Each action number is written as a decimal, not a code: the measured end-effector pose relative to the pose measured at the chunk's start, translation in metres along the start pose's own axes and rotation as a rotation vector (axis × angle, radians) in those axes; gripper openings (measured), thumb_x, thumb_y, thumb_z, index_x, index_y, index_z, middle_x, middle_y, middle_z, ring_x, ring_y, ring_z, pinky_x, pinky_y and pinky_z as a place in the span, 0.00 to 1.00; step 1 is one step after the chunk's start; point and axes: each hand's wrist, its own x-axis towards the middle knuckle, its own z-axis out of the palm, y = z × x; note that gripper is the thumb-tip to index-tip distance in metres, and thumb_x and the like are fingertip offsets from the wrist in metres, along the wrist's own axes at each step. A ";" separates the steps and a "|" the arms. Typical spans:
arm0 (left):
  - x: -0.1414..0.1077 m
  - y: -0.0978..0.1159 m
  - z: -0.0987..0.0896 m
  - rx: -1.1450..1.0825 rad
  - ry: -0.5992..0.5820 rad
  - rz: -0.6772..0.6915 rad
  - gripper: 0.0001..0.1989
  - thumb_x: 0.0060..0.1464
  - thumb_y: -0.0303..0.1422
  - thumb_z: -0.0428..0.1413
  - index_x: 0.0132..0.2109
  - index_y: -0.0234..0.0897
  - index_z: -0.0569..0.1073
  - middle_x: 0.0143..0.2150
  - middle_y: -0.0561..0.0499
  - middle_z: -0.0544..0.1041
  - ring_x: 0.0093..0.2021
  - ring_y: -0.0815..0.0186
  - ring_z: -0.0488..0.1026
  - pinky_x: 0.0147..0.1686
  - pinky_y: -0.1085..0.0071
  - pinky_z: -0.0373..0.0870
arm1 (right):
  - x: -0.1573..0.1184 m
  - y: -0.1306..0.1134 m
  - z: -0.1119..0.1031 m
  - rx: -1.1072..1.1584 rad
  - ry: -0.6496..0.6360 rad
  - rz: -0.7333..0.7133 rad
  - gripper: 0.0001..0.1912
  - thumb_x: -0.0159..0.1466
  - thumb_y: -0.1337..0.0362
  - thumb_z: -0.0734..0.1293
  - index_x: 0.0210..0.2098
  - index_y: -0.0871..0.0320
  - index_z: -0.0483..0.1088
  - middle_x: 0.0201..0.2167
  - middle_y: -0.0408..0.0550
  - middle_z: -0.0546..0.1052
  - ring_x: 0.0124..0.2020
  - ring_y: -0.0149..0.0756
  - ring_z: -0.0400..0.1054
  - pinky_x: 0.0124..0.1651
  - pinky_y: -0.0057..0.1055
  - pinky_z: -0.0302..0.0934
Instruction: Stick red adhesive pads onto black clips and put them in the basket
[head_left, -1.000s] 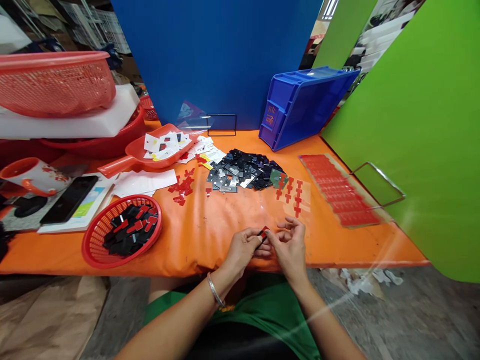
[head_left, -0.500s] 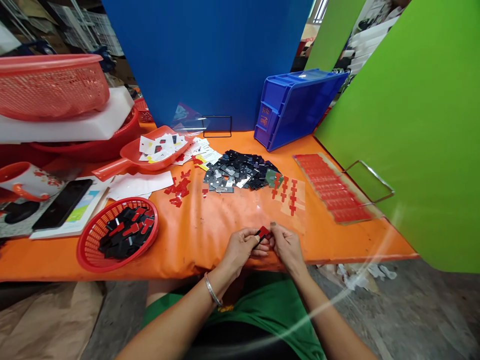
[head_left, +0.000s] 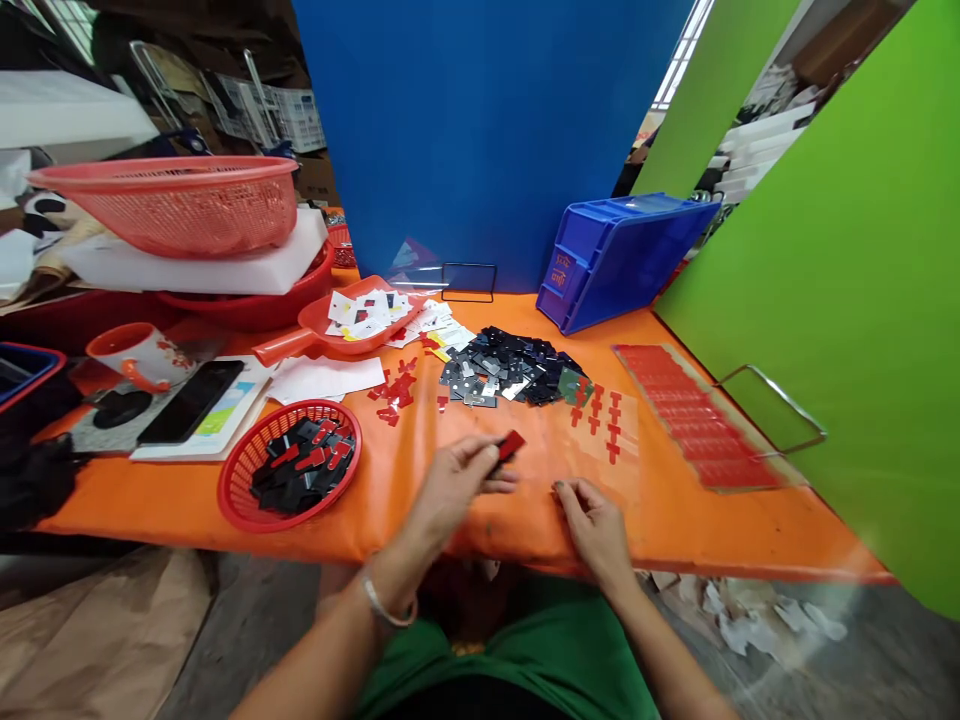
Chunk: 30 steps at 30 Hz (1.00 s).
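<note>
My left hand [head_left: 457,485] pinches a small black plate with a red sticker [head_left: 511,446] on its face, held above the orange table. Its thumb lies on the plate and the lower fingers stretch out beneath. My right hand [head_left: 596,525] is apart from it, low over the table's front, fingers loosely bent with nothing visible in them. Beyond the hands is a heap of black plates [head_left: 525,360]. Red T-shaped stickers [head_left: 613,425] stand in rows on a clear sheet right of the heap. Loose red stickers [head_left: 395,390] lie to its left.
A red basket [head_left: 232,490] of black plates with red stickers stands at left. Behind it are a phone [head_left: 191,400], a mug [head_left: 139,358] and a dustpan [head_left: 289,345] with paper scraps. A blue crate [head_left: 630,255], a red sticker sheet [head_left: 694,415] and green panel [head_left: 840,330] bound the right.
My hands have separated. The left has moved slightly left and up with the plate, while the right has drawn away from it. The view has shifted left.
</note>
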 end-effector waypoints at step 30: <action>0.010 -0.033 -0.036 -0.171 0.308 -0.021 0.17 0.43 0.31 0.64 0.43 0.32 0.75 0.43 0.43 0.77 0.43 0.64 0.74 0.46 0.71 0.69 | 0.115 -0.062 0.088 -0.132 -0.319 0.002 0.03 0.55 0.66 0.62 0.27 0.57 0.61 0.21 0.40 0.68 0.24 0.31 0.63 0.27 0.25 0.55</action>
